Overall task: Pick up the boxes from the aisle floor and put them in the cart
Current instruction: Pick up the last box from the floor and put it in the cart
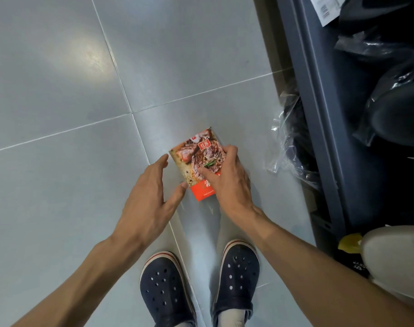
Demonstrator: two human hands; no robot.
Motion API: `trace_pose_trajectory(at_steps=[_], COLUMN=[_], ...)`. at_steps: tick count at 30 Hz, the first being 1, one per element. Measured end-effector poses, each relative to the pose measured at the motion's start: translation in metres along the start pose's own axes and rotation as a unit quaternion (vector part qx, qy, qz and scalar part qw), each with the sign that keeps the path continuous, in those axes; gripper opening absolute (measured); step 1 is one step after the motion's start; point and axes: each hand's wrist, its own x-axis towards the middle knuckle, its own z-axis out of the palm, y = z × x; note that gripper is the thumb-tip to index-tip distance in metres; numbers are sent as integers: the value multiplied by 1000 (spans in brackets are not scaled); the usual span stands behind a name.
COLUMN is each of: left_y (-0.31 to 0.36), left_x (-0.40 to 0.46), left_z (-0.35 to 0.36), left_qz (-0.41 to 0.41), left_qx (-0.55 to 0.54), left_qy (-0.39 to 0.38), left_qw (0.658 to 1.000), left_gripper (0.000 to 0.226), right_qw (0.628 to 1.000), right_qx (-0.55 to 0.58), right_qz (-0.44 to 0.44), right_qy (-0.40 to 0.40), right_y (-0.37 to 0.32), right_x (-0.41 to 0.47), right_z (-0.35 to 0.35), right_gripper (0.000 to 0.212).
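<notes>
Item: one red box (196,161) printed with a picture of grilled meat, lying on the grey tiled aisle floor (59,90) just ahead of the person's dark perforated clogs (164,289). Right hand (225,178): curled over the box's right edge, thumb pressed on its printed face, gripping it. Left hand (149,197): fingers relaxed and spread, thumb tip touching the box's left edge (holding nothing). To the right: a dark grey shelf unit (331,138) stocked with black goods in clear plastic bags (288,147), one bag reaching the floor.
</notes>
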Motion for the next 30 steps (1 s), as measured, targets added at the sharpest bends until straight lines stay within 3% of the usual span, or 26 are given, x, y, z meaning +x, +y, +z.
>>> trace_pose_trajectory(at_steps=[3,6,7,12,17,21,25,30], left_y=[-11,-19,-18,-28,-43,-48,-43,-1], left_x=[-3,-11,-12,-29,-42,-57,-68,-94], left_z=[-2,-4,-2,-13,-21,-34,-50,-127], left_qz=[-12,-24,-25,-44,-55,-71,-78,-94], left_qx=[1,-11,-12,-26,-33,-47,-73,-177], left_qy=[12,18,15,17,33,36,32,40], left_qw=[1000,999,1000,999,997,996,994,979], left_gripper=[72,73,74,77,73,71,79,106], right_qw=[1000,998,998,992,994,994,994,979], right_qx=[-26,-47,-48,-98,-37,-13,34,143], right_qz=[3,-9,-12,-55,-51,-30,-7,-24], right_qy=[-5,-32,-39,-54,-88,-106,-104,-146], right_y=[-4,-11,-10,-23,-23,-28,-46,-139], right_x=[3,5,5,-8,-20,-32,-44,-76], right_z=[-3,-1,-1,11,4,-6,-22,-83], right_gripper=[69,101,103,76,62,79,84,80])
